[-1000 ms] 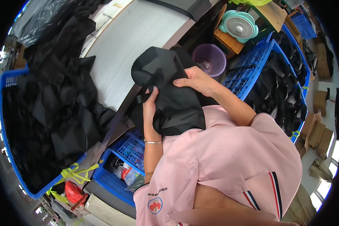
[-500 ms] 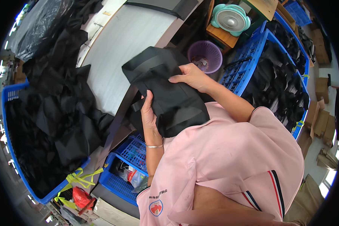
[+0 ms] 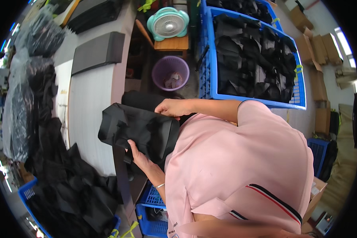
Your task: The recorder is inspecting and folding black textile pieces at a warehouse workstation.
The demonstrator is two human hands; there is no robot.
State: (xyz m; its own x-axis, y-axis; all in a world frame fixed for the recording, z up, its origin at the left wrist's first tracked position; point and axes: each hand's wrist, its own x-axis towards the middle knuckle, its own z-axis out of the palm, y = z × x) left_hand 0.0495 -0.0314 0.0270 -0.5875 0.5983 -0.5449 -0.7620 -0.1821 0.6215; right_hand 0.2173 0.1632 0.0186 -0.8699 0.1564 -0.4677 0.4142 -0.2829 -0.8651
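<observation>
Black fabric piece, boxy, creased, held slightly tilted in the fingers

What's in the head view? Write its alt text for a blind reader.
A person's left hand and right hand hold a black fabric piece beside a pale table. Beyond are a purple basket and a teal fan; blue crates hold more black fabric.

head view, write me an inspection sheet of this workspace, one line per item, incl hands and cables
surface: pale table, dark grey panel lying on it
job's thing: black cloth piece, held in front of the body
clutter: black cloth heap at lower left; pale scraps in purple basket
hands: left hand grips the piece, thumb on top; right hand grips its far edge
cables: none clearly seen
surroundings: teal fan on wooden stool; blue crate of black cloth; cardboard boxes beyond
</observation>
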